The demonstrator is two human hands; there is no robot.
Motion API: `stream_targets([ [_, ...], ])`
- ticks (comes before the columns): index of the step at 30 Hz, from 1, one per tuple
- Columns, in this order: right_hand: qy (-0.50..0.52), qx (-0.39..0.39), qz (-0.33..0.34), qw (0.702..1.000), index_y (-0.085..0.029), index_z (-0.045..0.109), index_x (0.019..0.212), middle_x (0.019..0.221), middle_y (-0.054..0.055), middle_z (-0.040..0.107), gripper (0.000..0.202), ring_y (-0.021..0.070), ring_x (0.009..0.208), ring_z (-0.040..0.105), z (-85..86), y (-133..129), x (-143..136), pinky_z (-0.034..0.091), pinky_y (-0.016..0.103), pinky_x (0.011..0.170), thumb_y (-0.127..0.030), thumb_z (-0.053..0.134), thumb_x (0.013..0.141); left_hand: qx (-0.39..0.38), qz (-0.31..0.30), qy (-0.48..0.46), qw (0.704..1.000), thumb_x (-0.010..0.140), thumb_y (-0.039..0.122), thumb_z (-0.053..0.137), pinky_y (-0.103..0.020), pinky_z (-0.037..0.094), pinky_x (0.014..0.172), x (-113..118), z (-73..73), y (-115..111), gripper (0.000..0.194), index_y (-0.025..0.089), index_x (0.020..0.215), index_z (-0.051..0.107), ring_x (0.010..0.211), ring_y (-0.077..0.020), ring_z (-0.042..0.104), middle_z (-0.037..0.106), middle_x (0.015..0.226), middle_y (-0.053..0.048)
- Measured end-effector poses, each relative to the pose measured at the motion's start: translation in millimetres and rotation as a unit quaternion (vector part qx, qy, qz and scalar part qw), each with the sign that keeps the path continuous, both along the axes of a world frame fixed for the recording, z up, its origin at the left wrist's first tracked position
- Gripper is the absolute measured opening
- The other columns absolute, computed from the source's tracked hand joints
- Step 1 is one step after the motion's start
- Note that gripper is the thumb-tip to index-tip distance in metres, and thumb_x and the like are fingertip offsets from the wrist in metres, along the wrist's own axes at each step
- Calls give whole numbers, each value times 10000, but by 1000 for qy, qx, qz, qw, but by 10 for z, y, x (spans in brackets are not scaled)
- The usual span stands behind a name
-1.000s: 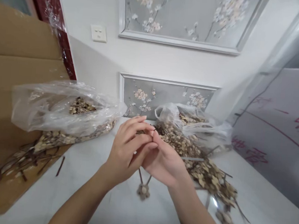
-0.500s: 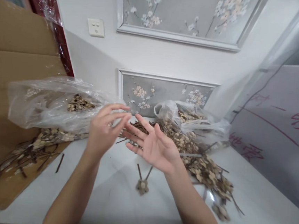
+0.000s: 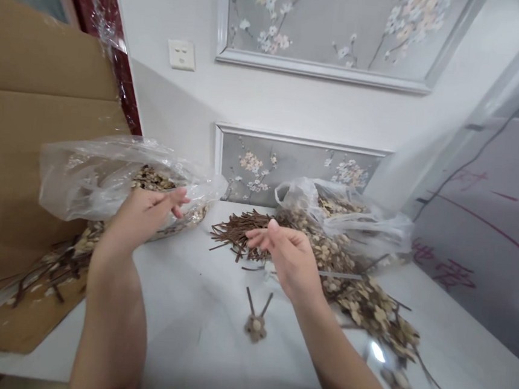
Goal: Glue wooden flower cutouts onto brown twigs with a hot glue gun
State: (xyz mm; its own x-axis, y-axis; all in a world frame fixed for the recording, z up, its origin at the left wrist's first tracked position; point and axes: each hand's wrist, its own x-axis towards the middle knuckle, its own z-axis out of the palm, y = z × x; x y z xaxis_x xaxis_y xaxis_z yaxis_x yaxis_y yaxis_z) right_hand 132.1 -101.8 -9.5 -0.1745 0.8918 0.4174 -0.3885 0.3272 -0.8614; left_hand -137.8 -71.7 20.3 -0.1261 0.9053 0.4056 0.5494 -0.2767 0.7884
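My left hand (image 3: 145, 216) is raised in front of the left clear plastic bag (image 3: 84, 170), its fingers loosely bent with nothing visible in them. My right hand (image 3: 291, 259) hovers beside a pile of thin brown sticks (image 3: 238, 229), thumb up and fingers loosely stretched, holding nothing I can see. Below and between the hands, a small flower-shaped piece (image 3: 256, 327) with a round pale centre lies on the white table (image 3: 191, 346). Two brown sticks (image 3: 267, 303) spread from it in a V.
Flower-shaped pieces (image 3: 368, 304) are heaped at the right, by another plastic bag (image 3: 352, 221). A dark-tipped clump (image 3: 397, 382) lies near the right front. Sticks and pieces (image 3: 48, 267) rest on cardboard at left. A cardboard sheet (image 3: 35, 108) and a white panel (image 3: 493, 227) flank the table.
My hands have moved apart: the left went left and down toward the left bag, the right shifted slightly right and down, its palm turned more sideways. The view has shifted slightly.
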Motion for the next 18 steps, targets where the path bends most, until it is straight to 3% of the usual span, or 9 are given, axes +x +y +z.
stream_targets([
  [2, -18, -1, -24, 1000, -250, 734, 911, 942, 33, 768, 147, 201, 968, 690, 2, -28, -16, 501, 365, 911, -359, 739, 813, 6, -90, -125, 988, 872, 655, 491, -424, 405, 1061, 186, 73, -105, 555, 168, 866, 754, 1122, -305, 649, 752, 1078, -125],
  [5, -19, 7, -43, 999, -296, 647, 1165, 1238, 44, 681, 380, 209, 1178, 601, 6, -67, -44, 485, 364, 970, -312, 753, 801, -50, -312, -272, 909, 888, 753, 264, -493, 437, 1035, 434, 140, -279, 792, 156, 1240, 647, 1149, -326, 641, 731, 1129, -156],
  [8, -15, 30, -51, 998, -294, 616, 1234, 1357, 55, 598, 422, 229, 1276, 525, 15, -94, -55, 440, 406, 1053, -331, 721, 827, -92, -430, -302, 846, 887, 764, 185, -524, 436, 1032, 596, 147, -386, 857, 156, 1381, 532, 1197, -343, 609, 705, 1176, -176],
  [12, -43, 32, -14, 998, -299, 644, 1205, 1366, 59, 587, 388, 252, 1283, 516, 39, -109, -9, 447, 435, 1046, -353, 720, 829, -119, -495, -280, 814, 882, 769, 162, -532, 453, 1007, 672, 109, -390, 853, 201, 1438, 470, 1142, -339, 647, 690, 1205, -170],
  [18, -58, 19, 25, 998, -291, 721, 1080, 1287, 57, 647, 288, 260, 1161, 603, 94, -110, 73, 503, 428, 946, -413, 723, 819, -120, -513, -258, 810, 868, 776, 142, -498, 475, 994, 714, 82, -358, 869, 207, 1379, 554, 1123, -326, 659, 720, 1149, -151],
])
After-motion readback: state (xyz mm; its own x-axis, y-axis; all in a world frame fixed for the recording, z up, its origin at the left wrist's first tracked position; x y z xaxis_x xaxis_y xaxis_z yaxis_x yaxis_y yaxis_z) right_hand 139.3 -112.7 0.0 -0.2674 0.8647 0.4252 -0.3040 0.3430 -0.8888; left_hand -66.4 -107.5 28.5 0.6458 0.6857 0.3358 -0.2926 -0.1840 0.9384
